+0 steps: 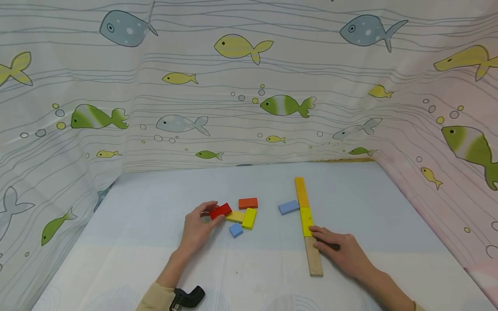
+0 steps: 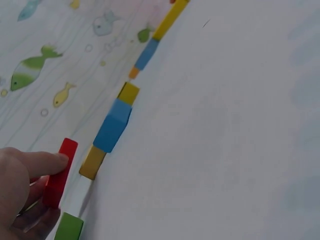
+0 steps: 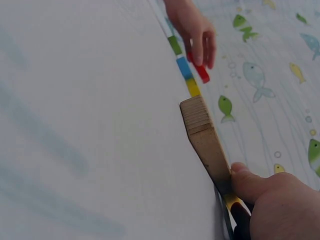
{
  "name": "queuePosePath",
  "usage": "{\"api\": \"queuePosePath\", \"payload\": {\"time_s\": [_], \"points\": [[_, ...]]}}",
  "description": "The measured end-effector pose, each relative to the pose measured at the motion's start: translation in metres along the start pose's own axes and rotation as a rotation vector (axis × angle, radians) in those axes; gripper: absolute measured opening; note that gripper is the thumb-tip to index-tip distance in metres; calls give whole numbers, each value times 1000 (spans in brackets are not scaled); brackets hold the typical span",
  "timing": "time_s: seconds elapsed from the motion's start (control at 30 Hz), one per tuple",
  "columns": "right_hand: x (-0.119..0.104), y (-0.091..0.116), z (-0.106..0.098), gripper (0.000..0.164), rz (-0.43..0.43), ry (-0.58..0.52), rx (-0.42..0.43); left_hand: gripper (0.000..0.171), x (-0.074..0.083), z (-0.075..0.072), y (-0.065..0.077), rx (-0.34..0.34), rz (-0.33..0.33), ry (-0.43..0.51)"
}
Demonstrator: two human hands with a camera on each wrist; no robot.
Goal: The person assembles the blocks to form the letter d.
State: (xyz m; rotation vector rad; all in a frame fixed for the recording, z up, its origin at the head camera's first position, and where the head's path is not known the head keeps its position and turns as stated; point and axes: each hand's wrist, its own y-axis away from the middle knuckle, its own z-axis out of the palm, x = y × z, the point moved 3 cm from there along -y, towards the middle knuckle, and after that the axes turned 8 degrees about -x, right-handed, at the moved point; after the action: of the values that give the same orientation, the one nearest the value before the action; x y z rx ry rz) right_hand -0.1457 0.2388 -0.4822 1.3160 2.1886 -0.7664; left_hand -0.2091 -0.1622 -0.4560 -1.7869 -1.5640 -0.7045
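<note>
Across the desk (image 1: pixel 362 207) from my remote viewpoint, the left hand (image 1: pixel 199 226) has its grip pinching a red block (image 1: pixel 220 211), thumb on one side and fingers on the other. That hold leaves most of the block's upper face showing and, I judge, makes it easy to turn. It sits at the left edge of a loose cluster, just beside a pale yellow block (image 1: pixel 234 216); I can't tell whether it clears the surface. Around it lie a bright yellow block (image 1: pixel 249 218), an orange-red block (image 1: pixel 248 203) and a small blue block (image 1: pixel 235 230), all at odd angles — a loose supply within easy reach, by my reading. The left wrist view also shows me a green block (image 2: pixel 69 227) close to those fingers.

Over on the right, three blocks lie end to end: an orange-yellow block (image 1: pixel 301 192) farthest, a yellow block (image 1: pixel 306 218) in the middle, a plain wooden block (image 1: pixel 314 259) nearest. The right hand (image 1: pixel 344 252) has its grip loosely spread, touching the row rather than wrapped round it — a fingertip on the yellow, the thumb on the wood. Touching both sides of that joint probably keeps the two aligned. A longer blue block (image 1: pixel 288 207) lies at an angle to the row, its right end at or very near it.
</note>
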Motion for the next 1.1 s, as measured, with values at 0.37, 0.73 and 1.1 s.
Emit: {"api": "queuePosePath", "payload": {"time_s": [0.37,0.73,1.1], "points": [[0,0,1,36,-1,16,4,47,6,6,2,-4,40,14],[0,0,1,36,-6,6,-3,48,25,18,6,-53,70,41],[1,0,1,36,-9,-1,0,42,43,37,4,-67,161,61]]}}
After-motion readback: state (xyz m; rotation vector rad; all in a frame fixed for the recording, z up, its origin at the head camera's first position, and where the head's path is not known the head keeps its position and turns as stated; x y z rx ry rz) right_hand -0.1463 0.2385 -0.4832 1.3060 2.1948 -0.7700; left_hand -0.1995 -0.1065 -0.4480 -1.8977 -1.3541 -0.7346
